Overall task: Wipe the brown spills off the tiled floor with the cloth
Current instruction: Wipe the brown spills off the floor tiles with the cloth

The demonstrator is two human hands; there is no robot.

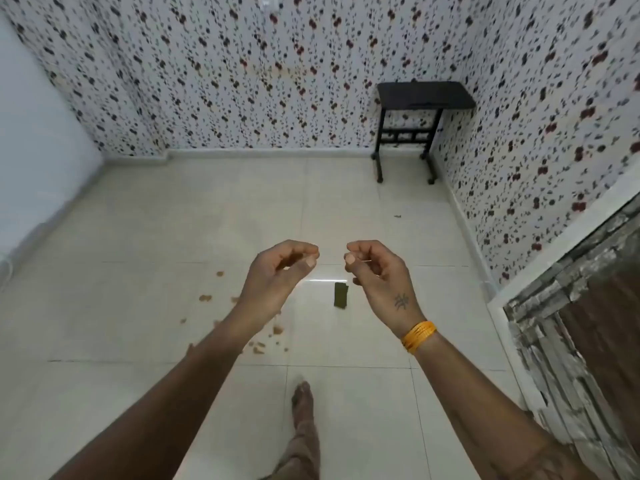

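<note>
Brown spills (205, 298) lie scattered in small patches on the pale tiled floor (138, 306), partly hidden under my left forearm. A small dark green folded cloth (340, 295) lies flat on the floor between my hands, well below them. My left hand (282, 268) is raised in the middle of the view with its fingers curled in, holding nothing. My right hand (375, 271), with an orange bangle on the wrist, is held up beside it with its fingers curled and nothing in them. The two hands are a little apart.
A black side table (424, 95) stands in the far right corner against floral wallpaper. A stone-patterned wall and a brown door (588, 323) run along the right. My foot (302, 396) rests on the floor at the bottom middle. A tiny dark speck (398, 216) lies beyond.
</note>
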